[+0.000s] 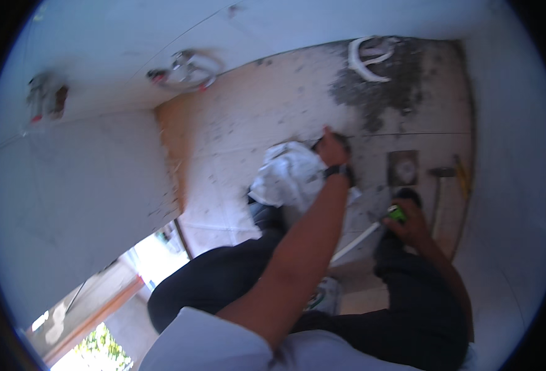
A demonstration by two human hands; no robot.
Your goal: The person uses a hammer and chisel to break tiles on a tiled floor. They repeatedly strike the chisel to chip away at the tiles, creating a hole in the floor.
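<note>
A bright-green, box-shaped tape measure point(396, 214) is in the right hand point(410, 224), fingers curled around it, near a dark shoe point(409, 196). Its narrow white strip point(361, 240) runs toward eight o'clock and passes behind the left forearm point(304, 247), its far end hidden. Toward half past ten, the left hand point(333, 151) is lowered beside a crumpled, smudged white cloth point(291, 173); blur leaves its grip uncertain.

The strip appears drawn out and not yet returned to its case; whether a length has been read cannot be told. At twelve o'clock come a square brown floor plate point(403, 168), then a rough dark-grey patch point(403, 93) bearing curved white tubing point(355, 62); this patch looks unfinished, and crumbs on the pale floor point(248, 123) seem left unswept. A long-handled hammer point(441, 172) lies toward half past one, and a slim yellow stick point(463, 179) toward two.
</note>
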